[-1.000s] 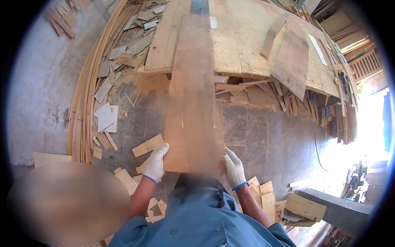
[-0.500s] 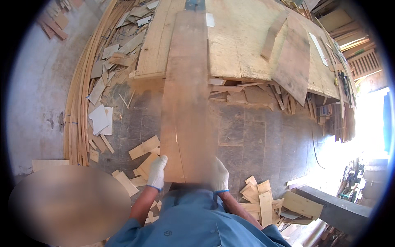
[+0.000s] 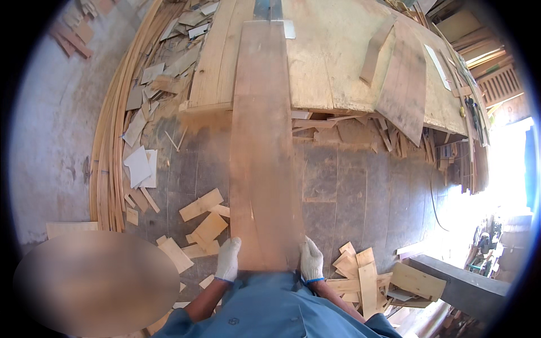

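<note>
- Left hand point(image 3: 228, 259), in a pale glove, holds the left edge of the long board point(image 3: 261, 146) near its close end; fingers underneath are hidden. A firm, flat grip should suit this edge.
- The board runs from the person's waist out over the counter point(image 3: 315, 67); whether its far end touches there I cannot tell. Keeping it level and square should stop it twisting, as so much length lies beyond the grip.
- Right hand point(image 3: 311, 260), gloved too, holds the opposite edge, almost level with the left hand; blur softens the contact. Matching pressure on both sides seems wise.
- Farthest left, a stained wall point(image 3: 51, 141), then long wooden strips point(image 3: 107, 169) beside it.
- Next, white offcuts point(image 3: 138, 167) and loose wood scraps point(image 3: 208, 226) on the dark tiled floor point(image 3: 349, 174); feet would need care here.
- The counter is pale, worn wood, with a white piece point(image 3: 289, 29) by the board's far end and a brown panel point(image 3: 403, 79) overhanging its front edge farther right.
- Lower right, stacked offcuts point(image 3: 368, 281) and a grey beam point(image 3: 473, 286); glare floods the far right.
</note>
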Motion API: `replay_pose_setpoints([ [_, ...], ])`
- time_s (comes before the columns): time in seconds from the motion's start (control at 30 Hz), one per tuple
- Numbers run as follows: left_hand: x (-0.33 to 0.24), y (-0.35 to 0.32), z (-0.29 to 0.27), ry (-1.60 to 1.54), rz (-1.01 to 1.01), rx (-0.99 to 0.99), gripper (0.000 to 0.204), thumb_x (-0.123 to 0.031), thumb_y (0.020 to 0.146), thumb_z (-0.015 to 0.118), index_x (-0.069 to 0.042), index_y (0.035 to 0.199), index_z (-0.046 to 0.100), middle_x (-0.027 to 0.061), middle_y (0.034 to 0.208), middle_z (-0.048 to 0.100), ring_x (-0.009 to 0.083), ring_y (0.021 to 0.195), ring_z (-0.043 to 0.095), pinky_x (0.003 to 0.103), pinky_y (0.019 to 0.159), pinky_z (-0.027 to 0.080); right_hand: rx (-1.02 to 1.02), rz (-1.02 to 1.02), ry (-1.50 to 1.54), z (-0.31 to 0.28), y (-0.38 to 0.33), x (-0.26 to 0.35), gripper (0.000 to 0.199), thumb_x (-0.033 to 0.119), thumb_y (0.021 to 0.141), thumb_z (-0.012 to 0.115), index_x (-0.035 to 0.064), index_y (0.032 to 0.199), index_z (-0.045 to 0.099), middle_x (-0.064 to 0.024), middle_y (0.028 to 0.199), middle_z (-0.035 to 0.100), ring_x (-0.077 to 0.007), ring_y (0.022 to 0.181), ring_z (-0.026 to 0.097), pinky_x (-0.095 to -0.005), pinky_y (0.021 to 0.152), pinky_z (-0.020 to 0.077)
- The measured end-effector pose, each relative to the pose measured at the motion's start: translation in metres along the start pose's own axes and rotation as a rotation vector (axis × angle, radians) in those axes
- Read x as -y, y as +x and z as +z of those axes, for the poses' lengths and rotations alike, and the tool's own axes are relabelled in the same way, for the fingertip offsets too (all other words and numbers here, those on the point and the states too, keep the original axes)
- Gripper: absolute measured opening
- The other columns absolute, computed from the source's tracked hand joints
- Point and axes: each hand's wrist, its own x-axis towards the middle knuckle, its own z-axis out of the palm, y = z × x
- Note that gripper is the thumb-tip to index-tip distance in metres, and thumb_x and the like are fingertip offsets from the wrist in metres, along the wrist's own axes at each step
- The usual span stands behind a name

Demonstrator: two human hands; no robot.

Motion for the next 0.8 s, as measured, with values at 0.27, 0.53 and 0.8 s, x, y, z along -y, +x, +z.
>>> replay_pose_setpoints([
  [0.27, 0.002, 0.017, -0.004, -0.059, -0.043, 0.03, 0.049, -0.043, 0.104, 0.052, 0.003, 0.112, 0.065, 0.0077, 0.102, 0.066, 0.0164, 0.093, 0.059, 0.036, 0.084, 0.049, -0.021, 0.108, 0.045, 0.01, 0.008, -0.017, 0.037, 0.021, 0.104, 0.055, -0.0022, 0.132, 0.062, -0.0126, 0.121, 0.071, -0.0151, 0.113, 0.062, -0.0312, 0.098, 0.0485],
  [0.53, -0.038, 0.035, 0.007, -0.056, 0.019, 0.051, 0.05, -0.042, 0.104, 0.055, 0.005, 0.119, 0.064, 0.009, 0.112, 0.068, 0.0155, 0.1, 0.064, 0.033, 0.088, 0.052, -0.002, 0.052, -0.032, 0.015, 0.042, -0.027, 0.035, 0.017, 0.103, 0.057, -0.0015, 0.131, 0.064, -0.0073, 0.117, 0.072, -0.0126, 0.111, 0.061, -0.0301, 0.097, 0.0489],
  [0.8, -0.029, 0.072, 0.02, -0.15, -0.036, 0.049, 0.045, -0.038, 0.105, 0.051, 0.002, 0.118, 0.064, 0.0091, 0.111, 0.068, 0.0168, 0.101, 0.063, 0.035, 0.087, 0.052, -0.1, 0.118, 0.128, 0.013, 0.081, -0.013, 0.033, 0.017, 0.103, 0.057, -0.0005, 0.13, 0.065, -0.0047, 0.11, 0.073, -0.0101, 0.1, 0.062, -0.0283, 0.091, 0.0514],
])
